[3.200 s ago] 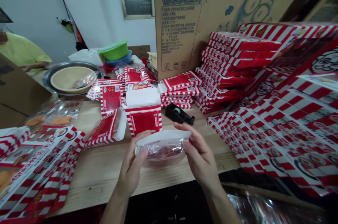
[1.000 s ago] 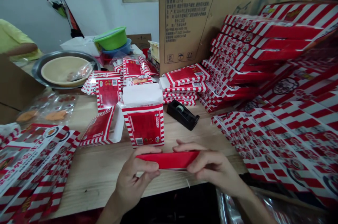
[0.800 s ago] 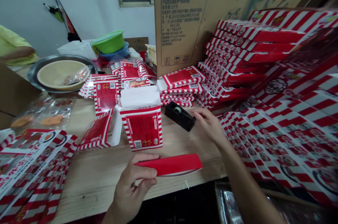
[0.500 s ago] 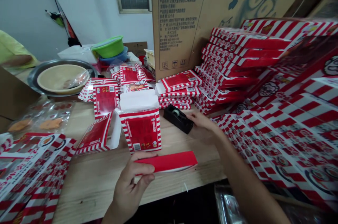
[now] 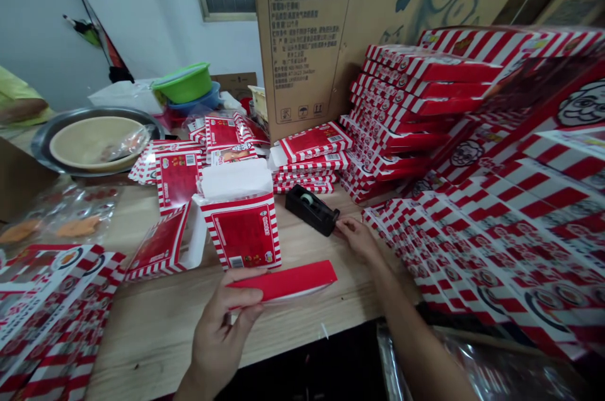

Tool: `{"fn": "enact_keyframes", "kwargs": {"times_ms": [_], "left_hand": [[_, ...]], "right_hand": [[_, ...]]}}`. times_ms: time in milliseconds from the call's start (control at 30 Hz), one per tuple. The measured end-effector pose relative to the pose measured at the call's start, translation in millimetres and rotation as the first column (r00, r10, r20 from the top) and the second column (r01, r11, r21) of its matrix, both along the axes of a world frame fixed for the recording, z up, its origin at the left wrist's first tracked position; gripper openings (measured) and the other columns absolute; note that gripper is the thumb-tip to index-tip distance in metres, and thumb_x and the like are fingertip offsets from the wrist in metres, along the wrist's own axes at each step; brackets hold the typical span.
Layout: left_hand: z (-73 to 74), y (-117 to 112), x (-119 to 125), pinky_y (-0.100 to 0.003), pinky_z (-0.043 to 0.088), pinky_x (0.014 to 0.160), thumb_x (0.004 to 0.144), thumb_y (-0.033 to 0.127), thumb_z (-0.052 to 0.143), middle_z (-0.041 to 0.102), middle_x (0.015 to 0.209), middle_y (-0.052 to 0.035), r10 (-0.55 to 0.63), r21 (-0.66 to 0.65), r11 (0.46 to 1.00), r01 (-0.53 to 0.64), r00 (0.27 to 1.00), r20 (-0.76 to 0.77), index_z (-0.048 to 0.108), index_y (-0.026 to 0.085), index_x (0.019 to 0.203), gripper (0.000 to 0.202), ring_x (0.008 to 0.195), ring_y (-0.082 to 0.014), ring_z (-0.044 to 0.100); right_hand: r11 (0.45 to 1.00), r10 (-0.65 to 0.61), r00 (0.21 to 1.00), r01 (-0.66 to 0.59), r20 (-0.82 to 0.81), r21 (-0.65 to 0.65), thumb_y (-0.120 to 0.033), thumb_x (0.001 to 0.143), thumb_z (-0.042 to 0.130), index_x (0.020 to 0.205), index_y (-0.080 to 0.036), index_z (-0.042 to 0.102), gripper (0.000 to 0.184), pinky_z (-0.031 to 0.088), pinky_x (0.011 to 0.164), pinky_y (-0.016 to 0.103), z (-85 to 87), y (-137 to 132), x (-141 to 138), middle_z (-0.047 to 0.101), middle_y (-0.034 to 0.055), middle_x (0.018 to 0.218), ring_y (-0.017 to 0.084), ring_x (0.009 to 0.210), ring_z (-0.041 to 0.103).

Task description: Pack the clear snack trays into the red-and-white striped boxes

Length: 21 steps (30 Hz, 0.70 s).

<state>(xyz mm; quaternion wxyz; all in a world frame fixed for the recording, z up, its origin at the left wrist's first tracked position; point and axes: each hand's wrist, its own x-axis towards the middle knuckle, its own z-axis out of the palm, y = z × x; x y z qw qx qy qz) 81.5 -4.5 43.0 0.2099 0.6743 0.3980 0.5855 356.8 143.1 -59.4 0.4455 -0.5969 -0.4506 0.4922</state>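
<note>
My left hand (image 5: 225, 319) grips a flat carton with a plain red side (image 5: 288, 281) between thumb and fingers, just above the table's front edge. Near the cutting end of a black tape dispenser (image 5: 309, 209), the fingers of my right hand (image 5: 357, 237) are pinched together. Whether a strip of tape is between them is too fine to make out. Behind the held carton stands an upright red-and-white striped box (image 5: 243, 231) with its white flap up. Left of it, another striped box (image 5: 158, 240) lies on its side with an open end.
Stacked striped boxes (image 5: 416, 92) and rows of them (image 5: 472, 243) fill the right. A large cardboard carton (image 5: 307, 41) stands behind. At the back left are a cream basin (image 5: 94, 142) and a green tub (image 5: 184, 84). Clear packets (image 5: 75, 224) and flat cartons (image 5: 51, 319) lie left.
My right hand has drawn back slightly from the dispenser's end toward me. The left hand keeps its grip on the red carton. The whole view has shifted a little.
</note>
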Motion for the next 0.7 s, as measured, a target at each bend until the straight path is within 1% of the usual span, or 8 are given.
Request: {"fn": "enact_keyframes", "kwargs": {"times_ms": [133,267,367,433,467,567,633,700], "left_hand": [[-4.2,-3,14,-0.022,0.054,0.079,0.085,0.010,0.059,0.067,0.106,-0.0048,0.104,0.043,0.994,-0.104,0.995,-0.003,0.061,0.021,0.092,0.014,0.094,-0.0135,0.066],[-7.4,-4,24,-0.023,0.052,0.083,0.083,0.007,0.059,0.066,0.107,-0.0042,0.197,0.066,0.978,-0.196,0.980,-0.022,0.062,0.020,0.094,0.017,0.098,-0.0131,0.064],[-5.7,-5,25,-0.023,0.051,0.085,0.084,0.007,0.059,0.064,0.107,-0.0036,0.196,0.058,0.979,-0.194,0.980,-0.033,0.061,0.020,0.095,0.018,0.099,-0.0130,0.063],[-2.5,-6,25,-0.024,0.051,0.086,0.084,0.007,0.058,0.063,0.106,-0.0034,0.188,0.052,0.981,-0.185,0.981,-0.054,0.061,0.021,0.096,0.019,0.099,-0.0132,0.062],[-0.1,-6,24,-0.024,0.050,0.086,0.084,0.007,0.058,0.062,0.105,-0.0034,0.190,0.054,0.981,-0.186,0.979,-0.073,0.060,0.021,0.096,0.018,0.099,-0.0134,0.062],[10.0,-4,18,-0.025,0.050,0.085,0.084,0.009,0.058,0.061,0.102,-0.0032,0.217,0.099,0.974,-0.202,0.960,-0.178,0.060,0.020,0.093,0.015,0.095,-0.0135,0.061],[19.5,-2,12,-0.023,0.051,0.080,0.085,0.010,0.058,0.060,0.098,-0.0029,0.200,0.140,0.976,-0.166,0.937,-0.287,0.060,0.020,0.092,0.013,0.090,-0.0127,0.061],[30.5,0,6,-0.023,0.051,0.076,0.087,0.010,0.053,0.057,0.097,-0.0036,0.126,0.136,0.988,-0.075,0.898,-0.422,0.060,0.021,0.102,0.020,0.088,-0.0122,0.060]], "right_hand": [[0.990,-0.137,0.991,0.137,-0.003,0.039,-0.029,0.091,0.057,0.085,-0.013,0.060,0.018,0.050,0.058,0.025,4.6,-8,-6,0.060,-0.0010,0.077,0.009,0.062,0.057],[0.962,-0.231,0.966,0.244,-0.117,0.120,-0.045,0.081,0.064,0.076,-0.016,0.058,0.030,0.039,0.042,0.021,44.7,-60,-19,0.055,-0.0043,0.061,0.007,0.045,0.047],[0.948,-0.199,0.954,0.245,-0.223,0.202,-0.051,0.076,0.065,0.104,-0.022,0.061,0.040,0.039,0.042,0.021,90.5,-117,-48,0.060,-0.0042,0.064,0.007,0.044,0.048],[0.968,-0.013,0.934,0.101,-0.357,0.229,-0.039,0.082,0.064,0.137,-0.030,0.038,0.062,0.042,0.043,0.020,117.2,-145,-75,0.061,-0.0062,0.061,0.007,0.041,0.048],[0.967,0.064,0.911,0.045,-0.408,0.251,-0.037,0.084,0.063,0.143,-0.031,0.027,0.070,0.042,0.043,0.019,126.7,-152,-88,0.062,-0.0063,0.061,0.007,0.041,0.048],[0.973,0.096,0.867,0.022,-0.489,0.230,-0.033,0.083,0.063,0.149,-0.027,0.006,0.087,0.043,0.044,0.017,138.4,-153,-119,0.063,-0.0066,0.058,0.007,0.043,0.050],[0.980,0.027,0.871,0.073,-0.490,0.183,-0.032,0.082,0.065,0.149,-0.024,0.002,0.092,0.041,0.043,0.016,137.6,-147,-129,0.060,-0.0081,0.053,0.007,0.043,0.048],[0.982,-0.023,0.879,0.110,-0.476,0.155,-0.031,0.081,0.066,0.149,-0.023,0.003,0.093,0.040,0.042,0.016,136.2,-143,-130,0.058,-0.0088,0.050,0.007,0.041,0.047]]}}
